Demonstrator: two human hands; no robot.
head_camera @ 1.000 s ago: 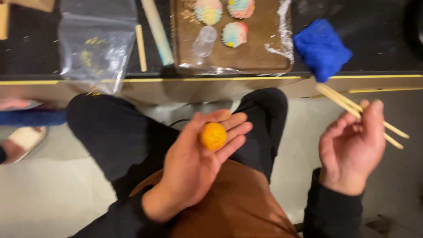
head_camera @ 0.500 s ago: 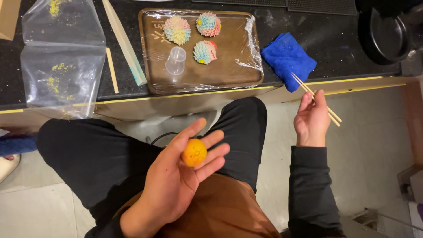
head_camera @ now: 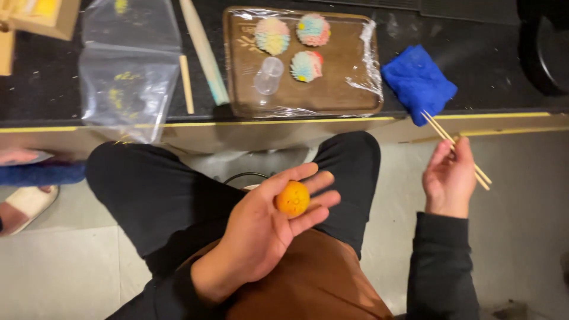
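Resting on the upturned palm of the left hand (head_camera: pixel 261 231) is an orange ball (head_camera: pixel 293 199), round, with small dimples on its top. The fingers (head_camera: pixel 308 178) are spread and only loosely curved, so the ball lies on them near the base of the middle fingers rather than being squeezed. This hand hovers over the person's lap, above black trousers (head_camera: pixel 160 195) and a brown apron (head_camera: pixel 308 284).

To the right, well apart from the ball, the right hand (head_camera: pixel 448 178) is raised with thumb and fingers pinched together on a pair of chopsticks (head_camera: pixel 453 148). Their tips slant up and left toward the near edge of the counter (head_camera: pixel 474 71), ending just beside a folded blue cloth (head_camera: pixel 418 83) that lies there.

On the far side, the dark counter carries a brown tray (head_camera: pixel 338 77) wrapped in clear film. Three round sweets (head_camera: pixel 313 29) with ridged pink, blue and yellow colouring sit on the tray, two at the far edge and one nearer, with a small clear cup (head_camera: pixel 268 76) left of the near one. Left of the tray lies a pale rod (head_camera: pixel 204 53) and a short wooden stick (head_camera: pixel 186 84), then a clear plastic bag (head_camera: pixel 127 65) smeared with yellow. At the far left, low down, part of another person's foot in a pale slipper (head_camera: pixel 26 201) shows on the floor.
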